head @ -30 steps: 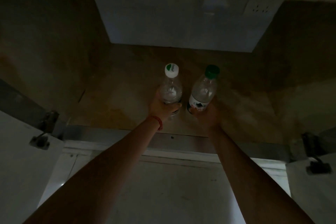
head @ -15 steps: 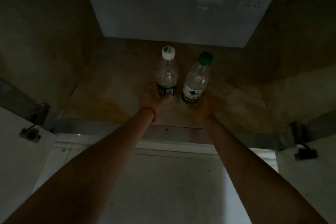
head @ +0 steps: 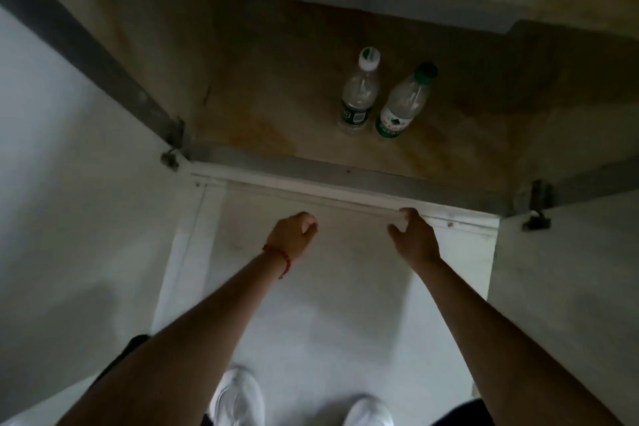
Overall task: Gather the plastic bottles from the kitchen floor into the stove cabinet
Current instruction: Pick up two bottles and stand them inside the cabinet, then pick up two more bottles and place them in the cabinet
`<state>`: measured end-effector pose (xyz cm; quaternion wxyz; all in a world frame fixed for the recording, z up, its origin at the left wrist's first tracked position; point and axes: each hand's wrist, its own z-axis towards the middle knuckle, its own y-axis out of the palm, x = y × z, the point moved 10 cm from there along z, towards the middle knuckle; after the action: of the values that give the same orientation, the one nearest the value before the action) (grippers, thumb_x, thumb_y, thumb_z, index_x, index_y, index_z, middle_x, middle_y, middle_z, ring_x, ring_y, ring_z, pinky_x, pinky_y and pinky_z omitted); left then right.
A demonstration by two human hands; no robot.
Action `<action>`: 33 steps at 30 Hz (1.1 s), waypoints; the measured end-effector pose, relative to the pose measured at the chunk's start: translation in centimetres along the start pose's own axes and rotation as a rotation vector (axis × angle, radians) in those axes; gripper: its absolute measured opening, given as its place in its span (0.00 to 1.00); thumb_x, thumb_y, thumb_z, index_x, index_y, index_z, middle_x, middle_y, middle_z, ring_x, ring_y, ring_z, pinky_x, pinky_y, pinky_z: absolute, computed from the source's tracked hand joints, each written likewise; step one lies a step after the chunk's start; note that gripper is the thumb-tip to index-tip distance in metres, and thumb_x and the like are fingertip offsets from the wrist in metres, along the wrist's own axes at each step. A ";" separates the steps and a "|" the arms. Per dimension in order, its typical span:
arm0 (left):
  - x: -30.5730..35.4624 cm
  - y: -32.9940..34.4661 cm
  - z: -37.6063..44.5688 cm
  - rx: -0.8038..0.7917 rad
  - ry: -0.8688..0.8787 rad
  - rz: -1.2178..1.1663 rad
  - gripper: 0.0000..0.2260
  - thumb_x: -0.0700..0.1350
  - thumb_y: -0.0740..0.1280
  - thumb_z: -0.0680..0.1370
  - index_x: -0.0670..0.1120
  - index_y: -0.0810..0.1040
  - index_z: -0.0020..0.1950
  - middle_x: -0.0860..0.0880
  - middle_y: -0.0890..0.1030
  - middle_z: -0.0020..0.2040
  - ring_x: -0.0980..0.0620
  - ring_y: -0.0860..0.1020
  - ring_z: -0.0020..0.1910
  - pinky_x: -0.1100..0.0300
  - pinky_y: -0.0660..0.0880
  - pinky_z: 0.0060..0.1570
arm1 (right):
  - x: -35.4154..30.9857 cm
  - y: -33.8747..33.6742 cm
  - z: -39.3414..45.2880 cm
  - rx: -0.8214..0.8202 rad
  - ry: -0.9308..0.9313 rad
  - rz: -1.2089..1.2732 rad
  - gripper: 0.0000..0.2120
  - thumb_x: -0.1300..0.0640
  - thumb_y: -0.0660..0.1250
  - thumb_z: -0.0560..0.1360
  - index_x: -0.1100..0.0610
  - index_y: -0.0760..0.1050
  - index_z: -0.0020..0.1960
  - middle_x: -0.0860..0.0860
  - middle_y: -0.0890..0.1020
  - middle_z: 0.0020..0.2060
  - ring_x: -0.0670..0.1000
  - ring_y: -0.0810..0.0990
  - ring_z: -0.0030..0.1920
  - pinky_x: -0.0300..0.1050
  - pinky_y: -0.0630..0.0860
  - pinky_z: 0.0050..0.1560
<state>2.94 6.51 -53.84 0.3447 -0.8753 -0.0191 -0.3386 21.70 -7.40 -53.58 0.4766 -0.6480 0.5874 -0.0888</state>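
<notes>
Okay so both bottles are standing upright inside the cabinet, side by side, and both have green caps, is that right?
Not quite. The head view shows only the right bottle with a green cap; the left bottle has a white cap. The rest holds: both stand upright, side by side, on the cabinet floor.

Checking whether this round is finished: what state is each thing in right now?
White-capped bottle: upright in the cabinet, capped, released.
Green-capped bottle: upright beside it, capped, released.
Left door: open.
Right door: open.
Left hand: empty, outside the cabinet.
Right hand: empty, outside the cabinet.
</notes>
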 end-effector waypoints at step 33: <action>4.8 -26.9 -46.7 -0.043 -0.569 -0.495 0.13 0.43 0.60 0.78 0.37 0.77 0.57 0.37 0.80 0.57 0.47 0.76 0.47 0.56 0.70 0.48 | -12.7 -20.9 -44.8 -0.191 0.446 0.518 0.06 0.60 0.60 0.76 0.58 0.73 0.51 0.64 0.80 0.53 0.57 0.78 0.43 0.56 0.76 0.54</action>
<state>-27.67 -2.73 -10.13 0.2152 -0.9103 -0.3178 -0.1553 1.86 -22.68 -9.13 0.2805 -0.4839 0.8275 -0.0491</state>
